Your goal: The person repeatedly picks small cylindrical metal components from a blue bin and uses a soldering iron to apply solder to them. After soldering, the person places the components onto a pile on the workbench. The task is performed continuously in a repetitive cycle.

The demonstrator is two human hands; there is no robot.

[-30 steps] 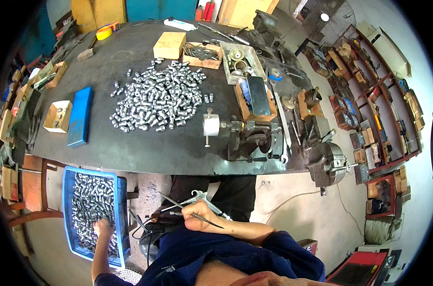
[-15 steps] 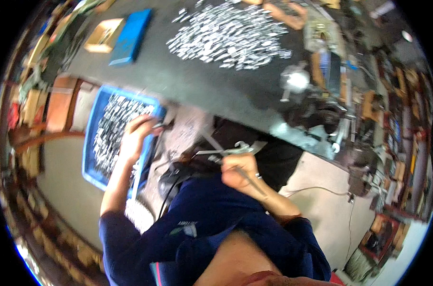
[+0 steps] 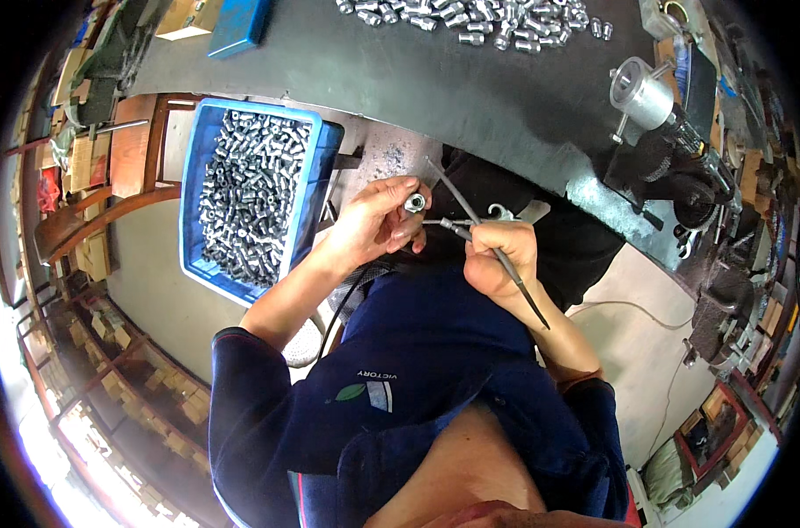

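In front of my body, my left hand (image 3: 378,220) is closed on a small shiny metal nut (image 3: 415,202), whose round bore faces up. Close beside it to the right, my right hand (image 3: 503,255) is a fist around a long, thin, dark file (image 3: 525,295), which slants across it with its tapered end toward my forearm. A second slim tool (image 3: 455,230) with a knurled grip juts from the same fist, its thin tip pointing at the left hand. The blue crate (image 3: 189,207) on the left holds many similar nuts (image 3: 250,189).
A dark workbench (image 3: 374,79) runs across the far side, bearing a heap of shiny nuts (image 3: 506,18), a blue lid-like box (image 3: 239,28) and a wooden box (image 3: 189,18). A cylindrical metal fixture (image 3: 642,95) with handles stands at its right. A wooden chair (image 3: 110,220) is beyond the crate.
My left hand has come from over the blue crate to the right, beside the right hand, with a nut in it. The right hand keeps its tools. The view has shifted.
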